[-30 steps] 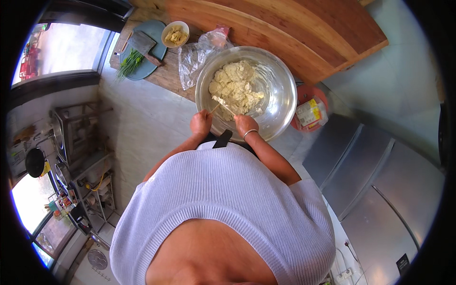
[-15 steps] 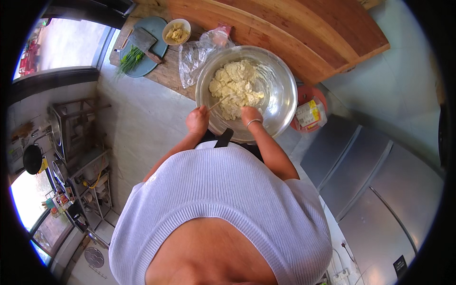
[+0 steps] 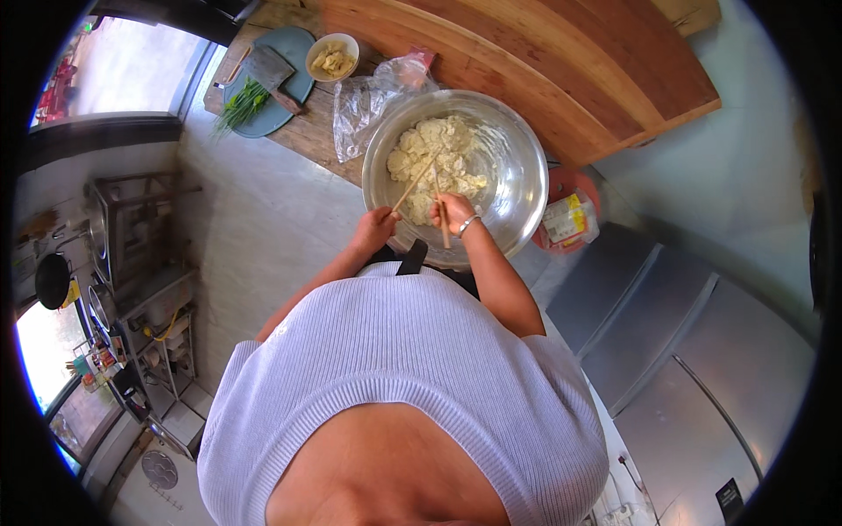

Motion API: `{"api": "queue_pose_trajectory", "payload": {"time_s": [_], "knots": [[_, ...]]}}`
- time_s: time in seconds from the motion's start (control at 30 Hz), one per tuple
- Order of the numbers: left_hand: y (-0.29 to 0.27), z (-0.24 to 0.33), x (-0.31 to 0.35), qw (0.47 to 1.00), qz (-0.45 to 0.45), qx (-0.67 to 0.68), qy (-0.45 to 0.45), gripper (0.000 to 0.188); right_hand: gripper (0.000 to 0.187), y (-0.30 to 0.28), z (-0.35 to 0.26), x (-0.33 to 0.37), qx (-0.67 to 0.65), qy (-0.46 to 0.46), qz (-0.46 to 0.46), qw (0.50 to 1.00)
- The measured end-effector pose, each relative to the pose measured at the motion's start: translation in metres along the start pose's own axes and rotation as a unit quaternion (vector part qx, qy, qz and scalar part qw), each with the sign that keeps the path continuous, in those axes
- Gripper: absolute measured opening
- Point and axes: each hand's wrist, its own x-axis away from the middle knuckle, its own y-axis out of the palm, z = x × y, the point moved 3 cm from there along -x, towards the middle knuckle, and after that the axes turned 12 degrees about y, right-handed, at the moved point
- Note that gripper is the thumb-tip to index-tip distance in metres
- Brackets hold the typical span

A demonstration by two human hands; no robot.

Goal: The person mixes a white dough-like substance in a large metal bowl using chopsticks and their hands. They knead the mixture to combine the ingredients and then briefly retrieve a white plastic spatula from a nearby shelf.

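Observation:
A wide metal mixing bowl (image 3: 519, 182) stands in front of me with a lumpy, pale yellow dough (image 3: 430, 145) heaped toward its left side. My left hand (image 3: 377, 230), at the bowl's near left rim, is closed on a thin wooden chopstick (image 3: 414, 188) that slants up into the dough. My right hand (image 3: 454, 210), wearing a bracelet, is over the near part of the bowl. It grips a second chopstick (image 3: 445, 233), whose far end reaches the dough close to the first one's tip. Smears of dough cling to the bowl's inner wall.
Beyond the bowl lie a clear plastic bag (image 3: 358, 112), a small bowl of yellowish food (image 3: 333, 61), and a round board (image 3: 301, 61) with a cleaver (image 3: 268, 68) and green stalks (image 3: 244, 107). A wooden panel (image 3: 561, 70) rises behind. At right are a package (image 3: 566, 221) and metal cabinet (image 3: 631, 307).
My right hand has moved slightly left and back toward me, and its chopstick now shows. My left hand has shifted a little right and down.

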Motion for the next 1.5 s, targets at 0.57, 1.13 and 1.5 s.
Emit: {"api": "queue_pose_trajectory", "payload": {"time_s": [0.57,1.13,1.5], "knots": [[0.06,-0.022,-0.037,0.958,-0.089,-0.228,0.148,0.026,0.028,0.024,-0.007,-0.024,0.312,-0.363,0.384,0.789],[0.033,-0.03,-0.032,0.993,0.093,0.005,-0.067,0.02,0.025,-0.025,-0.01,0.026,0.644,-0.322,0.313,0.62],[0.015,-0.004,-0.029,0.978,0.132,-0.164,0.011,0.018,0.024,0.004,0.009,0.047,0.67,-0.265,0.301,0.625]]}}
